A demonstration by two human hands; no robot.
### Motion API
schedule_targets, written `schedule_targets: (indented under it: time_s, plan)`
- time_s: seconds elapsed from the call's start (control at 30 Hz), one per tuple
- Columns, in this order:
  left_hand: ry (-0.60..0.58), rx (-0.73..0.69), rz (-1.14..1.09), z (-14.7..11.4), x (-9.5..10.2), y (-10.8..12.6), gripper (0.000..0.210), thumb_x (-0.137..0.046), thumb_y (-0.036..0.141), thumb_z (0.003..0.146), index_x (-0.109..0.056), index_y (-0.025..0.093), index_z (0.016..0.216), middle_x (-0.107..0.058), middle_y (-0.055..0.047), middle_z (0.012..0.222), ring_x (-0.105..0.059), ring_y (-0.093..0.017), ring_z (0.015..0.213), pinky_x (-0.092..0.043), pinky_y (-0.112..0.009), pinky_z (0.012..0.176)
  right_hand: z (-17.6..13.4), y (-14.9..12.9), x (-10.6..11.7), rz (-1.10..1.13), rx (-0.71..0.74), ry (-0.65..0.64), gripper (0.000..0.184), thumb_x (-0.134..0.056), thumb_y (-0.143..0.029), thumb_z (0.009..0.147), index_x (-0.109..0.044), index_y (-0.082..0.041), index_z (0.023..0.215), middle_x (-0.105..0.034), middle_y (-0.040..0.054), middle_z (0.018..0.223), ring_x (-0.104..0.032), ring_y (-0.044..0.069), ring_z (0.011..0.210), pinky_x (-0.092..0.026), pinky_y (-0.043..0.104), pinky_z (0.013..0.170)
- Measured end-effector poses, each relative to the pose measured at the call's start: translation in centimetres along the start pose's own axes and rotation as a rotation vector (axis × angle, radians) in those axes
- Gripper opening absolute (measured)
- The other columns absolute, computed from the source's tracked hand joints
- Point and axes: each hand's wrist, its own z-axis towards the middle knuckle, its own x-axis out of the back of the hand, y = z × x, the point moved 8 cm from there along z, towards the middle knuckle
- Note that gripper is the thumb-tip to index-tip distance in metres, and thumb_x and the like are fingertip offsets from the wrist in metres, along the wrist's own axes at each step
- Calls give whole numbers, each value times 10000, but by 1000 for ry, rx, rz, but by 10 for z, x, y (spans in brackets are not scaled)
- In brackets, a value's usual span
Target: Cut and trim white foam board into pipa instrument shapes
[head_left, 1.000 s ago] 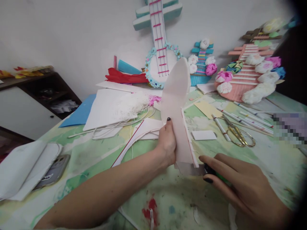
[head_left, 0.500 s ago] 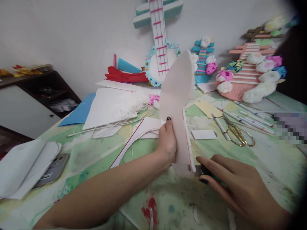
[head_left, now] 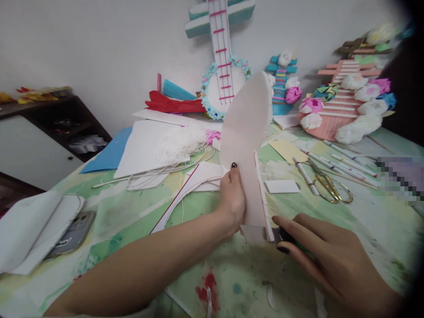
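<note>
My left hand is wrapped round the narrow part of a white foam board cutout, which stands upright above the table with its rounded end on top. A red line runs along the rough right edge of its neck. My right hand grips a utility knife by its dark handle. The wide blade lies across the bottom end of the cutout, touching it. Part of the handle is hidden by my fingers. A curved white offcut with a red edge lies left of the cutout.
Gold-handled scissors and several markers lie at the right. A phone sits partly under white sheets at the left. White string is heaped at the back. Decorated model instruments lean against the wall.
The cutout, my left hand and the knife sit very slightly further right in the picture. Both grips are the same, and the blade remains at the cutout's bottom end.
</note>
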Motion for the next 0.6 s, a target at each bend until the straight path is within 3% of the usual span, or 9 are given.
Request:
schedule_targets:
  time_s: [0.4,0.6]
  plan:
    - [-21,0,19,-1,0,-3,430,-516,581,788,-612,168,857,-675,-85,795,-612,-211,787,-465,-308,725,0,1,1,-11,4,0,260,-429,-270,929,-534,-177,1148,-574,27,709,-523,134,538,-366,246,476]
    - [-29,51,51,-5,-4,-5,351,-462,498,839,-567,177,747,-599,-25,671,-542,-153,613,-439,-292,640,1,-3,1,29,37,7,248,-431,-239,925,-534,-155,1134,-562,32,716,-514,135,546,-359,250,476]
